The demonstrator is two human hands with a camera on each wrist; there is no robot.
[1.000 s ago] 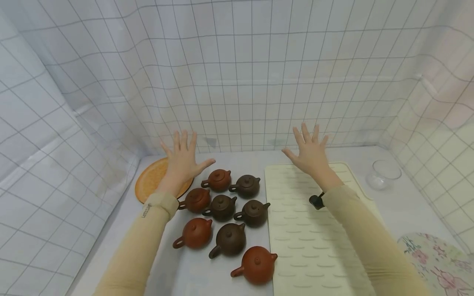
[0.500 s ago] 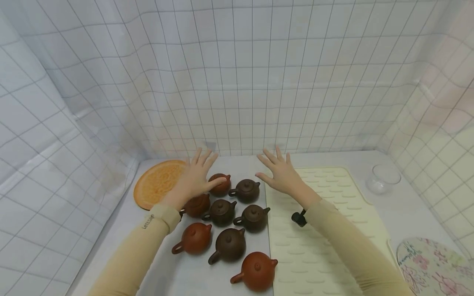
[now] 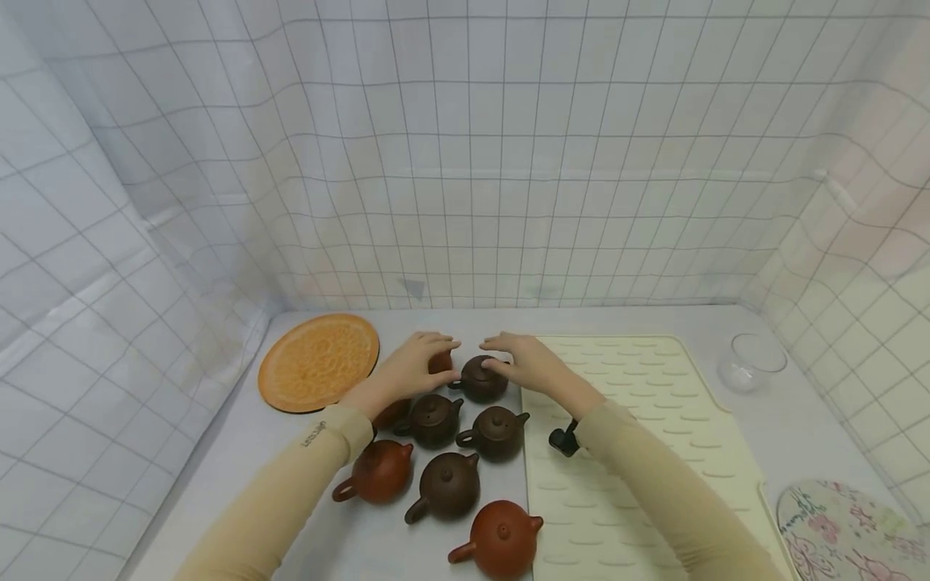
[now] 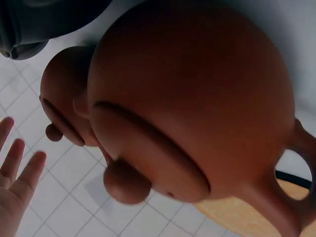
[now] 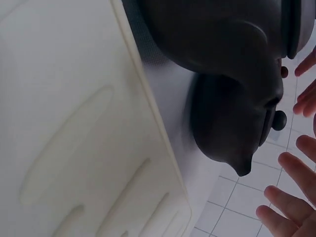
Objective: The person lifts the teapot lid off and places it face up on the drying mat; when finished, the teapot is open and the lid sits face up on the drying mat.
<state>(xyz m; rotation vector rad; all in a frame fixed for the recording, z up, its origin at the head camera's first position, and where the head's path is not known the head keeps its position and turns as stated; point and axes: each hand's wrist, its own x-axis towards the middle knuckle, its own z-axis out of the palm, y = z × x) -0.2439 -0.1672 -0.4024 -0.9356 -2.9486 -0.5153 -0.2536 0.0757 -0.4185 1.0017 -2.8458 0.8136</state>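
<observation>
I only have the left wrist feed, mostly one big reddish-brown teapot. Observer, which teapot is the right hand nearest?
Observer: From the head view, the right hand is nearest the dark teapot at the back of the group; I can't tell whether it touches it.
Operator: And what lies on the table just to the right of that one, outside my picture?
Observer: A pale ribbed mat, with its left edge close to that dark teapot's spout.
</observation>
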